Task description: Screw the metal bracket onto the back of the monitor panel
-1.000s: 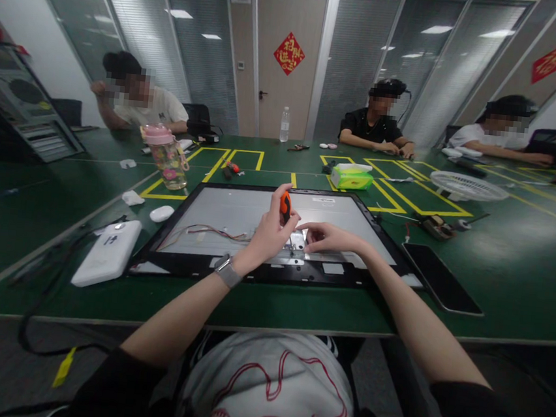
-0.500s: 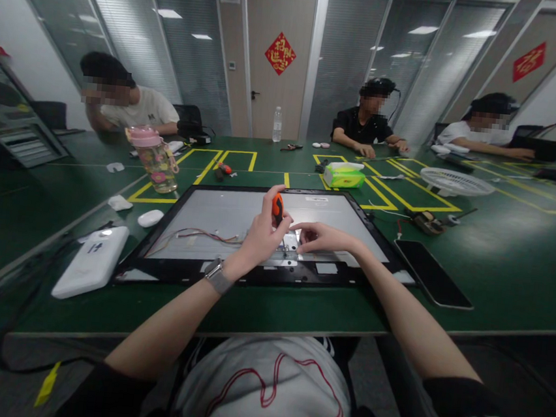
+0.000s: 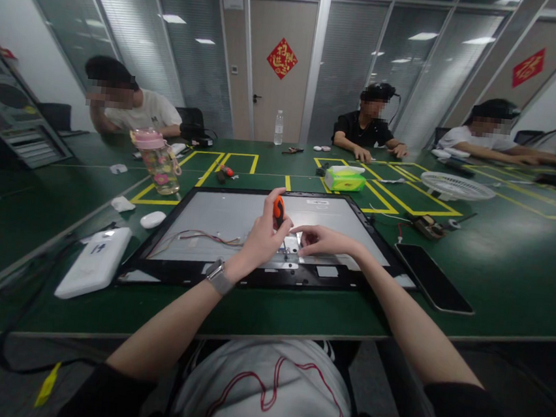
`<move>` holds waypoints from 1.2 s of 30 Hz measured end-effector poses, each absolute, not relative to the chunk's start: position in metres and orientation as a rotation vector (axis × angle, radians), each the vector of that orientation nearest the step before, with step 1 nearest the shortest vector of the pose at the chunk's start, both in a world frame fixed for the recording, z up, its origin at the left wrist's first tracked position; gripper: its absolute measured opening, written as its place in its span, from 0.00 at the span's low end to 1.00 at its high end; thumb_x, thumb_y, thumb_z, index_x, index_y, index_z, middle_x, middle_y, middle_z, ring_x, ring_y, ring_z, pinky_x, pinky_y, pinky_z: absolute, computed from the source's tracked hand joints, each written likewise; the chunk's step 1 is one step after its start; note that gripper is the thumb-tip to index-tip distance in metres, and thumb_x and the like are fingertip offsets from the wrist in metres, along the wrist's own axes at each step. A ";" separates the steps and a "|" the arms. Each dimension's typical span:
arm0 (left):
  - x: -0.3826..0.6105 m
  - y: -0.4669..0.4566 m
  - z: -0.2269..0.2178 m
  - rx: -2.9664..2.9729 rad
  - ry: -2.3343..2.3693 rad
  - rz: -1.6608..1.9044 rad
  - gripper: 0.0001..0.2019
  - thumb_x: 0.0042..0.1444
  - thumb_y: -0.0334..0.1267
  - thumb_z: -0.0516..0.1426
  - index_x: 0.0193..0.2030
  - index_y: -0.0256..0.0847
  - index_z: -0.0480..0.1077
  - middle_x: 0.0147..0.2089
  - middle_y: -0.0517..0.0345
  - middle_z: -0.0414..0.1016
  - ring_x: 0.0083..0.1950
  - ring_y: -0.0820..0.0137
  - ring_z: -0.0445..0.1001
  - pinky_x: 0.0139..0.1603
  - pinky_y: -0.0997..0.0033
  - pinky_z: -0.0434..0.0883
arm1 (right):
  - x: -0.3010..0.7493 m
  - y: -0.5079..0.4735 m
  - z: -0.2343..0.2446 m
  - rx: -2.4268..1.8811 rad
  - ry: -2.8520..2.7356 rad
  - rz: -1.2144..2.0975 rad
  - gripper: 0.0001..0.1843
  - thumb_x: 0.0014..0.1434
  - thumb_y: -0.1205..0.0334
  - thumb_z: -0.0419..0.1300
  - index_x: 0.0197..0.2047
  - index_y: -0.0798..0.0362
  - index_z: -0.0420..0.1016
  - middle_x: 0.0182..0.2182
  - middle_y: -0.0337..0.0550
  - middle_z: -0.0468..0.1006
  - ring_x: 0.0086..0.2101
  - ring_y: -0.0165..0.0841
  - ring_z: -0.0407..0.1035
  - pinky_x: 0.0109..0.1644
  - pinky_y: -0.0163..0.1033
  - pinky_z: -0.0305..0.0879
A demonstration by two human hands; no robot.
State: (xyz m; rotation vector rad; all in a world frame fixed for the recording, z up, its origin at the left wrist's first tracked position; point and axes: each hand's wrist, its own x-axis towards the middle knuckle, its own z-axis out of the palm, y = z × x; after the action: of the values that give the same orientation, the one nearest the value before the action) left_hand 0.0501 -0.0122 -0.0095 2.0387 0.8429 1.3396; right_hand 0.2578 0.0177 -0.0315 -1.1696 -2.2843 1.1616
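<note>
A green worktop [image 3: 248, 317] is nearest, with a big flat panel [image 3: 229, 207] lying on it, grey inside a black frame. A white block [image 3: 93, 266] sits to the panel's left, and a black phone [image 3: 433, 278] lies by its right corner. Over the panel, the left hand [image 3: 264, 233] has its grip closed around an orange and black screwdriver [image 3: 278, 210], which stands up with its tip end down by a small shiny plate [image 3: 294, 244]. The right hand [image 3: 325, 240] is just beside it, fingers bent over the plate; it is too small to tell if its grip pinches anything. Thin wires [image 3: 201, 235] lie on the panel's left part. Farther off are a pink-lidded bottle [image 3: 157, 164] and a green tissue pack [image 3: 344, 179]. Three people sit across the worktop, before a door [image 3: 276, 97].
</note>
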 end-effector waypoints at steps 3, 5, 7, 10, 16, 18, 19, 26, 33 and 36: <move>0.050 -0.013 -0.010 2.038 0.834 1.341 0.30 0.58 0.30 0.52 0.65 0.47 0.46 0.33 0.61 0.70 0.28 0.75 0.68 0.35 0.70 0.71 | 0.258 0.018 -0.032 -1.174 -2.287 1.154 0.40 0.48 0.50 0.67 0.60 0.59 0.64 0.26 0.34 0.67 0.27 0.28 0.62 0.34 0.35 0.58; 0.050 -0.013 -0.010 2.044 0.830 1.343 0.29 0.59 0.30 0.52 0.65 0.47 0.46 0.33 0.60 0.70 0.28 0.75 0.69 0.35 0.70 0.71 | 0.258 0.018 -0.032 -1.175 -2.288 1.155 0.40 0.47 0.50 0.67 0.60 0.59 0.64 0.26 0.34 0.67 0.27 0.28 0.62 0.33 0.35 0.58; 0.050 -0.013 -0.010 2.047 0.829 1.350 0.29 0.59 0.30 0.52 0.65 0.47 0.46 0.34 0.60 0.70 0.28 0.75 0.69 0.35 0.70 0.71 | 0.258 0.019 -0.033 -1.173 -2.287 1.157 0.40 0.47 0.49 0.67 0.60 0.59 0.64 0.26 0.35 0.68 0.28 0.28 0.62 0.34 0.35 0.58; 0.049 -0.012 -0.011 2.046 0.818 1.351 0.29 0.59 0.30 0.52 0.65 0.47 0.46 0.34 0.60 0.71 0.27 0.76 0.69 0.34 0.71 0.71 | 0.258 0.019 -0.033 -1.176 -2.279 1.155 0.41 0.47 0.48 0.67 0.60 0.58 0.65 0.26 0.35 0.68 0.27 0.28 0.62 0.34 0.35 0.58; 0.048 -0.012 -0.010 2.065 0.834 1.332 0.29 0.60 0.31 0.52 0.65 0.46 0.45 0.35 0.59 0.71 0.28 0.76 0.70 0.35 0.70 0.71 | 0.258 0.019 -0.033 -1.174 -2.292 1.137 0.41 0.47 0.48 0.67 0.60 0.59 0.65 0.25 0.35 0.68 0.27 0.27 0.61 0.32 0.34 0.57; 0.048 -0.012 -0.010 2.071 0.846 1.325 0.29 0.60 0.32 0.52 0.65 0.46 0.45 0.36 0.58 0.71 0.28 0.76 0.70 0.35 0.70 0.71 | 0.257 0.018 -0.032 -1.171 -2.294 1.135 0.40 0.47 0.49 0.67 0.60 0.60 0.65 0.26 0.35 0.68 0.27 0.27 0.61 0.32 0.34 0.58; 0.048 -0.012 -0.010 2.071 0.850 1.327 0.29 0.60 0.32 0.52 0.65 0.46 0.45 0.36 0.58 0.71 0.28 0.76 0.70 0.35 0.70 0.71 | 0.257 0.017 -0.031 -1.169 -2.294 1.133 0.40 0.47 0.49 0.67 0.60 0.61 0.65 0.26 0.35 0.68 0.26 0.27 0.60 0.32 0.34 0.58; 0.049 -0.009 -0.012 2.070 0.853 1.341 0.29 0.60 0.32 0.52 0.65 0.47 0.45 0.40 0.57 0.72 0.28 0.76 0.69 0.35 0.70 0.72 | 0.257 0.017 -0.030 -1.179 -2.303 1.132 0.38 0.48 0.50 0.67 0.59 0.59 0.66 0.26 0.35 0.68 0.26 0.27 0.61 0.32 0.34 0.57; 0.049 -0.011 -0.011 2.065 0.836 1.348 0.29 0.59 0.32 0.52 0.65 0.47 0.45 0.39 0.57 0.72 0.29 0.76 0.70 0.35 0.70 0.71 | 0.257 0.018 -0.032 -1.174 -2.290 1.149 0.38 0.47 0.50 0.67 0.59 0.58 0.66 0.25 0.35 0.68 0.26 0.27 0.61 0.33 0.35 0.58; 0.049 -0.012 -0.010 2.066 0.836 1.353 0.28 0.59 0.32 0.52 0.65 0.46 0.46 0.37 0.59 0.71 0.29 0.76 0.69 0.35 0.71 0.71 | 0.257 0.018 -0.032 -1.174 -2.293 1.146 0.39 0.47 0.49 0.67 0.59 0.60 0.65 0.25 0.35 0.68 0.26 0.27 0.61 0.32 0.34 0.58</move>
State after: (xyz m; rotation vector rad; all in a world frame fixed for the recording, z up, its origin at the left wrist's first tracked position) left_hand 0.0488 -0.0121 -0.0097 2.0656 0.8355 1.3526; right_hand 0.2574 0.0179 -0.0320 -1.1736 -2.2926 1.1460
